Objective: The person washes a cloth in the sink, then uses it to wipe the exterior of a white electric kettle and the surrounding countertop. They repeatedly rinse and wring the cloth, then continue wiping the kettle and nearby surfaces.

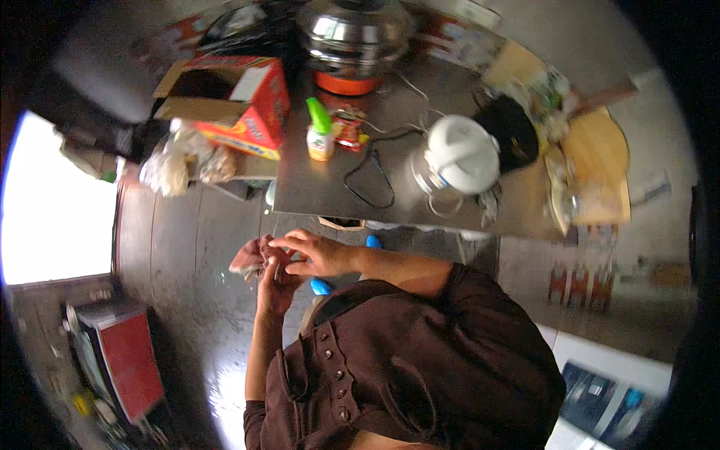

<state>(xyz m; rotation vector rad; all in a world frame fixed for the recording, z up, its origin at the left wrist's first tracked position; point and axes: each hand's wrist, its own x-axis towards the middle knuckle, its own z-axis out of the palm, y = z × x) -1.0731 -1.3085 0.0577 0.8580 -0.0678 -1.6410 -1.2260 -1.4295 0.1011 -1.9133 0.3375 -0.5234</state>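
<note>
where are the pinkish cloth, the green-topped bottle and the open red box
Pinkish cloth [250, 257]: head view, on its bunched folds.
Green-topped bottle [320, 143]: head view, on its white body.
Open red box [264, 107]: head view, on its red side.

We can read no words or numbers here: we see only blurred pale lettering on the red box [268, 112] and blurred print on the white bottle [320, 143] and red packet [349, 130] to its right.
</note>
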